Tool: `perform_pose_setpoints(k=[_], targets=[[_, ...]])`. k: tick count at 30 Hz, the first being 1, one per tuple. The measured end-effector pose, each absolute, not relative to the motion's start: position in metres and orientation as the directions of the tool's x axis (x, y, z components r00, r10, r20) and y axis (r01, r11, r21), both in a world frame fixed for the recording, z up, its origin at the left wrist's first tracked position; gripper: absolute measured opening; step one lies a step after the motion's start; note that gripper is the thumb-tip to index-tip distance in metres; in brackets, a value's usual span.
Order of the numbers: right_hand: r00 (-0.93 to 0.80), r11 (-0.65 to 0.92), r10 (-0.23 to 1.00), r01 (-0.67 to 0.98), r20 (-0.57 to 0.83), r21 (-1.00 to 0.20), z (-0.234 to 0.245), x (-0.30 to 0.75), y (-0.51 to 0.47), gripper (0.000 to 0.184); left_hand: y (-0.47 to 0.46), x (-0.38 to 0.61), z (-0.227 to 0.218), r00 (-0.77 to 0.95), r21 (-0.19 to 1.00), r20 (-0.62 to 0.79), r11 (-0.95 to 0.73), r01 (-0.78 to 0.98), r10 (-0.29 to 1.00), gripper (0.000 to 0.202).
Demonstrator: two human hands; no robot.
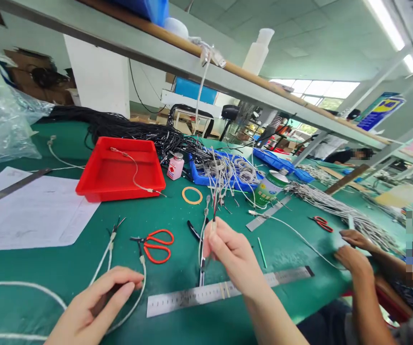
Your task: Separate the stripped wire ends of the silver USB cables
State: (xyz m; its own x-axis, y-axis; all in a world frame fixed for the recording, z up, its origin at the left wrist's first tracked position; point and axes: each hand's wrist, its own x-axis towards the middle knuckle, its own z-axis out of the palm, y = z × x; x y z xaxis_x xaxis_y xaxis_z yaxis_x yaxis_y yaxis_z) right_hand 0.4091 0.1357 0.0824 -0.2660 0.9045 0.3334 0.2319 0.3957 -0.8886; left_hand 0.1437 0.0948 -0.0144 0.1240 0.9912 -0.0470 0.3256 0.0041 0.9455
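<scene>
My left hand [100,302] is low on the left, thumb and index finger closed on a grey cable [144,292] just below its stripped end, where a dark wire shows. My right hand [231,251] is near the middle, pinching a second cable end [214,221] with thin dark and red wires pointing up. Red-handled scissors [159,247] lie between my hands. Partly behind my right hand is a tool with dark handles [194,232]. A steel ruler [192,295] lies in front, with bands around it. Another stripped cable [112,239] rests beyond my left hand.
A red tray [120,194] holds one short cable. Behind are a pink bottle [175,167], a blue tray [199,178] of grey cables, a green can [270,189] and bundled black cables [130,127]. At right, a co-worker's hands [353,258] work near another cable. A shelf [192,55] crosses above.
</scene>
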Motion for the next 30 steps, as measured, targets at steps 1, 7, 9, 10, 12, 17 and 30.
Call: perform_pose_setpoints(k=[1,7,9,10,12,17,30], targets=[[-0.306,0.379,0.899,0.188,0.312,-0.906,0.080,0.404,0.130,0.045,0.092,0.148,-0.003,0.142,0.960,-0.091,0.048,0.277,0.986,0.030],[-0.415,0.339,0.870,0.116,0.265,-0.933,0.066,0.380,0.105,0.043,0.092,0.180,0.055,0.294,0.995,-0.077,0.091,-0.033,0.953,0.025],[-0.427,0.329,0.870,0.126,0.248,-0.936,0.065,0.375,0.101,0.042,0.096,0.189,0.062,0.325,0.987,-0.029,0.078,-0.139,0.945,0.023],[-0.429,0.324,0.871,0.136,0.240,-0.936,0.064,0.373,0.099,0.041,0.098,0.193,0.064,0.340,0.976,-0.017,0.090,-0.198,0.940,0.021],[-0.424,0.324,0.875,0.156,0.233,-0.933,0.064,0.371,0.096,0.039,0.100,0.199,0.064,0.372,0.938,-0.030,0.154,-0.310,0.928,0.018],[-0.436,0.300,0.875,0.141,0.213,-0.944,0.061,0.369,0.094,0.037,0.104,0.202,0.059,0.376,0.907,-0.116,0.252,-0.337,0.919,0.013],[-0.520,0.302,0.831,0.122,0.199,-0.946,0.058,0.367,0.094,0.039,0.106,0.204,0.060,0.286,0.941,-0.170,0.241,-0.238,0.943,0.022]])
